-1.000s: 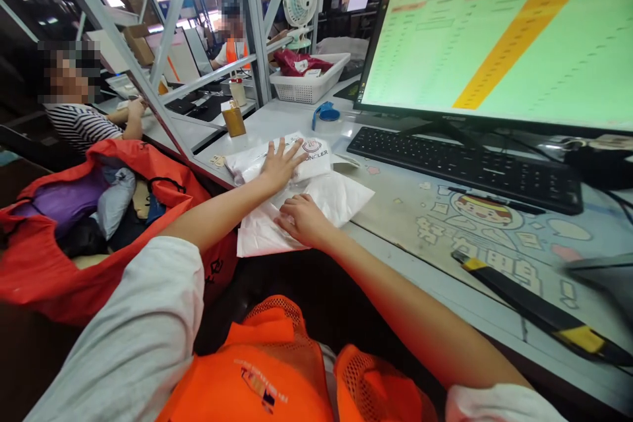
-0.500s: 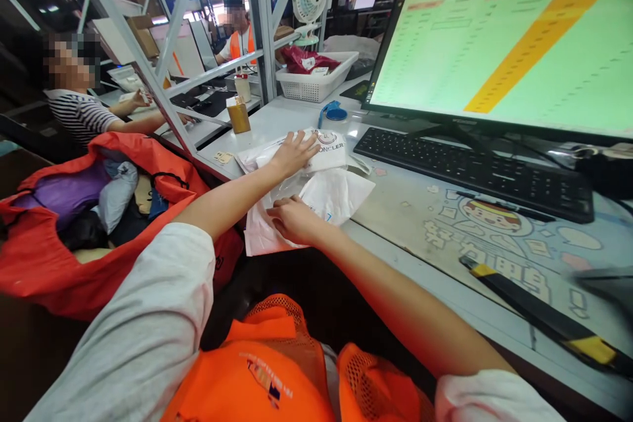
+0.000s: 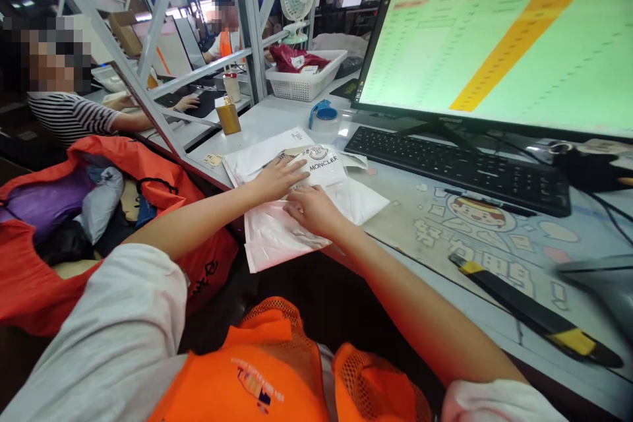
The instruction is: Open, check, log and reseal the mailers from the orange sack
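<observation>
A white plastic mailer bag lies at the desk's front edge, its lower part hanging over. On top of it is a clear plastic bag with a white MONCLER print. My left hand lies flat across the clear bag, fingers stretched towards the print. Just below it, my right hand has its fingers curled down on the white mailer bag, thumb tucked in. The fold under the right fingertips is hidden.
A keyboard and monitor stand to the right, with a black-yellow box cutter nearer me. A blue tape roll, yellow box and white basket sit behind. An open red bag is at left; a co-worker sits beyond.
Both hands have drawn closer together over the package. The white mailer bag is spread wider, and the MONCLER print shows more fully. The view has shifted slightly.
</observation>
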Demonstrator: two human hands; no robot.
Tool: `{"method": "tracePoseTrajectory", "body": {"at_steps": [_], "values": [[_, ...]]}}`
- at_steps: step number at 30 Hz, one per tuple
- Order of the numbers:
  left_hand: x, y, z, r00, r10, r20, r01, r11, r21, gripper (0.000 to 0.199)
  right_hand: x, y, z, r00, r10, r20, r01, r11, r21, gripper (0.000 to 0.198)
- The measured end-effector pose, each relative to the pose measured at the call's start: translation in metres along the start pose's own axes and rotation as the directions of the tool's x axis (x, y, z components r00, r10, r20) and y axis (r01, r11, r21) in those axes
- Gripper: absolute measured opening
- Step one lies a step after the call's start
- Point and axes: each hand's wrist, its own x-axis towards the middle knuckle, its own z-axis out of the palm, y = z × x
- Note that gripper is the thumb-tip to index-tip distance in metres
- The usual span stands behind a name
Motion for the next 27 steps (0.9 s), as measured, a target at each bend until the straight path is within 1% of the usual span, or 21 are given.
{"method": "tracePoseTrajectory", "body": {"at_steps": [3, 5, 7, 8, 10, 12, 14, 15, 17, 20, 21, 25, 27], "values": [[-0.019, -0.007, -0.01, 0.998, 0.054, 0.029, -0.054, 0.999, -0.008, 0.062, -0.004, 0.024, -0.008, 0.997, 0.047, 0.062, -0.039, 0.993, -0.115, 0.024], [-0.016, -0.006, -0.014, 0.998, 0.062, 0.019, -0.062, 0.998, 0.004, 0.056, -0.005, 0.039, -0.015, 0.991, 0.081, 0.109, -0.065, 0.987, -0.147, 0.03], [0.0, -0.002, -0.017, 0.997, 0.075, -0.029, -0.074, 0.997, 0.012, 0.046, -0.003, 0.049, -0.02, 0.986, 0.072, 0.149, -0.051, 0.989, -0.142, 0.033], [0.013, 0.001, -0.017, 0.994, 0.096, -0.058, -0.096, 0.995, 0.006, 0.043, -0.002, 0.052, -0.022, 0.985, 0.052, 0.163, -0.029, 0.99, -0.14, 0.033], [0.039, 0.006, -0.015, 0.983, 0.171, -0.069, -0.174, 0.984, -0.035, 0.045, -0.001, 0.055, -0.025, 0.985, 0.01, 0.175, 0.016, 0.989, -0.148, 0.033], [0.061, 0.009, -0.008, 0.968, 0.25, -0.006, -0.25, 0.963, -0.1, 0.055, -0.003, 0.055, -0.027, 0.984, -0.014, 0.178, 0.042, 0.987, -0.155, 0.031], [0.073, 0.011, 0.0, 0.958, 0.279, 0.07, -0.268, 0.953, -0.139, 0.06, -0.007, 0.054, -0.028, 0.982, -0.016, 0.186, 0.045, 0.987, -0.154, 0.03], [0.075, 0.012, 0.003, 0.959, 0.27, 0.088, -0.257, 0.957, -0.136, 0.06, -0.009, 0.053, -0.029, 0.981, -0.011, 0.195, 0.042, 0.987, -0.156, 0.03], [0.073, 0.013, 0.009, 0.965, 0.248, 0.086, -0.238, 0.966, -0.104, 0.055, -0.013, 0.051, -0.03, 0.976, 0.01, 0.218, 0.03, 0.983, -0.181, 0.03], [0.064, 0.011, 0.009, 0.972, 0.224, 0.065, -0.221, 0.974, -0.051, 0.045, -0.016, 0.048, -0.029, 0.972, 0.083, 0.221, -0.029, 0.97, -0.24, 0.029], [0.062, 0.009, 0.008, 0.974, 0.215, 0.074, -0.214, 0.977, -0.021, 0.042, -0.016, 0.047, -0.028, 0.971, 0.112, 0.212, -0.055, 0.965, -0.255, 0.029], [0.053, -0.005, 0.003, 0.967, 0.173, 0.189, -0.201, 0.97, 0.139, 0.03, -0.015, 0.046, -0.026, 0.967, 0.197, 0.163, -0.143, 0.945, -0.295, 0.031], [0.05, -0.008, 0.004, 0.957, 0.199, 0.21, -0.228, 0.965, 0.127, 0.03, -0.013, 0.048, -0.026, 0.971, 0.183, 0.156, -0.132, 0.948, -0.29, 0.028]]}}
